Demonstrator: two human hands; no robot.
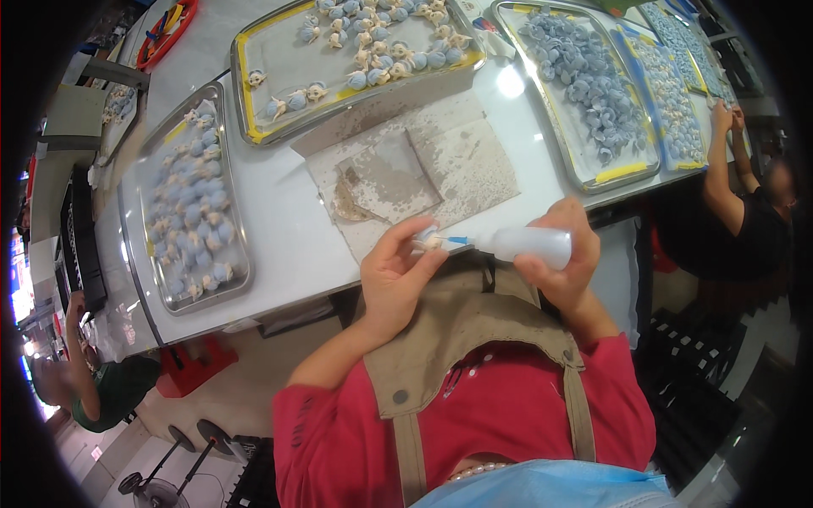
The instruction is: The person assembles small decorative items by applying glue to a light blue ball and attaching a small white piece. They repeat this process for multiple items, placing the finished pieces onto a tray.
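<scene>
Two grips: left hand (395, 271) around small figurine (429, 239), right hand (566, 264) around white bottle (532, 245)

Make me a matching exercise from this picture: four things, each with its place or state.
1. Left hand
2. Right hand
3. Stained cardboard
4. Red container

A. At the view's upper left
B. Holds a small figure piece
C. Lies on the white table, just beyond the hands
D. Grips a pale bottle

Pairs: 1-B, 2-D, 3-C, 4-A

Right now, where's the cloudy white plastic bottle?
In the head view, the bottle is right of centre, in the right hand, its blue tip toward the left hand.
</scene>
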